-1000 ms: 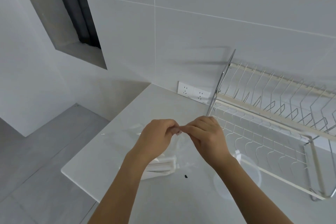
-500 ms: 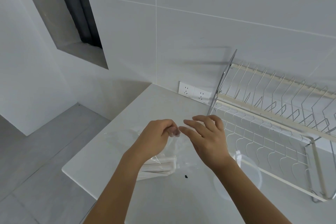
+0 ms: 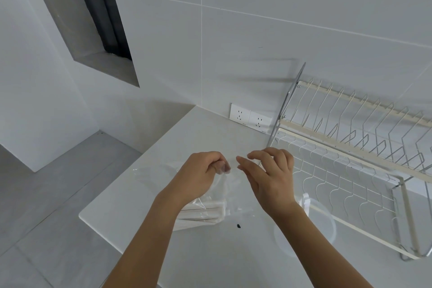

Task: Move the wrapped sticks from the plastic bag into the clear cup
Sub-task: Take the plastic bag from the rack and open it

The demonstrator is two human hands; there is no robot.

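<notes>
There is only one view, from a camera worn on the person's head. It looks forward and down, from above and behind the two forearms, which enter at the bottom edge. The white counter (image 3: 163, 147) fills the lower middle and is near the lens. The tiled wall (image 3: 257, 18) stands behind it, and the dish rack (image 3: 350, 152) is cut by the right edge. The wide angle bends straight lines toward the borders, so the far corner on the left probably seems more distant than it is. The grey floor (image 3: 46, 206) shows at lower left.
</notes>
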